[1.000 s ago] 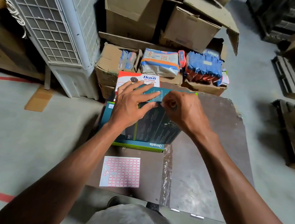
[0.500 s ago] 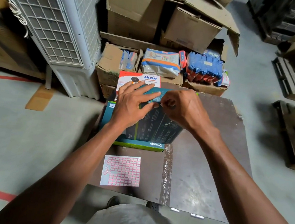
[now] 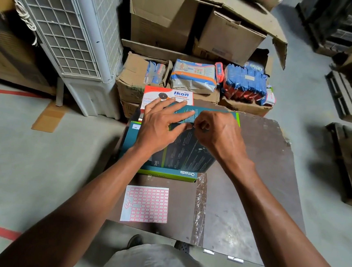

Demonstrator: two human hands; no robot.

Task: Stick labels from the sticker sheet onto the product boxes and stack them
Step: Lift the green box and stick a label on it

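A dark teal product box [image 3: 187, 153] lies tilted on top of a teal and green Omada box [image 3: 168, 173] on the brown table [image 3: 250, 193]. My left hand [image 3: 161, 125] rests flat on the top box with its fingers spread. My right hand [image 3: 215, 132] has its fingertips pinched together on the box's upper part, beside my left thumb; whether a small label sits under them is hidden. A white sticker sheet [image 3: 145, 204] with rows of red-framed labels lies on the table near me. A red and white Ikon box [image 3: 170, 95] stands behind the stack.
Open cardboard cartons [image 3: 137, 76] with blue and orange packets [image 3: 244, 84] stand beyond the table. A white air cooler [image 3: 73, 35] is at the left. Dark pallets [image 3: 348, 97] and cartons lie on the floor at the right. A strip of clear tape [image 3: 199, 205] crosses the tabletop.
Both hands have stayed on the top box; the right fingertips shifted only slightly at the same spot. The sticker sheet has not moved.
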